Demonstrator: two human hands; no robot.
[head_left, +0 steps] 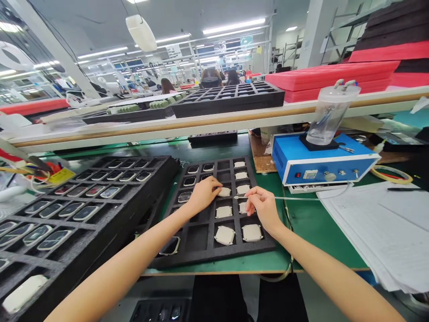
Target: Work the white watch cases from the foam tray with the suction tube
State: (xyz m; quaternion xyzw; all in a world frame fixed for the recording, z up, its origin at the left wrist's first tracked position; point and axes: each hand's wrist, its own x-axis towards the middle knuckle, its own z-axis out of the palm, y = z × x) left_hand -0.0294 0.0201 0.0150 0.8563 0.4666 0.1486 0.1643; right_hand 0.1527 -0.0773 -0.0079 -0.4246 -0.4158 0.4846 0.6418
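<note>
A black foam tray (197, 254) with square compartments lies in front of me, with cream watch cases in its right columns and dark-screened pieces at its left. My left hand (205, 193) reaches over the middle of it, fingertips closed on the edge of a cream watch case (224, 192) in its compartment. Just to the right, my right hand (263, 205) pinches a thin pale tube (295, 198). The narrow tip of that tube points left, close to the watch case under my left fingers. Part of another case is hidden behind my right hand.
Left stands a stack of black trays (69, 237) holding watch pieces. At right are a blue control box (321, 156) with a clear canister (331, 114) on top, and white papers (378, 232). A shelf (231, 120) crosses behind, bearing trays and red foam (331, 78).
</note>
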